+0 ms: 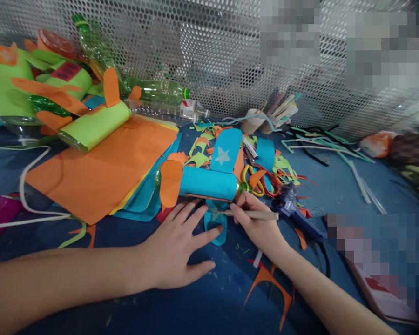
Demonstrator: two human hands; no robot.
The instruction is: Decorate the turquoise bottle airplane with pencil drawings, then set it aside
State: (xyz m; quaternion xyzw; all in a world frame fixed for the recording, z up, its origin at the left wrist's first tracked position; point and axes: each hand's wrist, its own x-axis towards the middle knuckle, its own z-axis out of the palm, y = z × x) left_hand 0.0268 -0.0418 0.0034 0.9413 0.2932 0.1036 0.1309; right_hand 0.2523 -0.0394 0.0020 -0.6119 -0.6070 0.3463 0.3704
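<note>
A toy plane made from a bottle wrapped in blue paper lies in front of me, with an orange paper tail at its left end. Its far blue wing carries a pale star. The near blue wing has a fainter star drawn on it. My left hand is spread out, its fingertips resting at the near wing and the plane's lower edge. Pinched in my right hand is a light-coloured pen, whose tip points left at the near wing.
Orange paper sheets lie at left beneath a green-wrapped bottle plane. Scissors and a blue glue gun sit right of the plane among paper scraps. Green bottles lean by the perforated metal screen. A phone lies at right.
</note>
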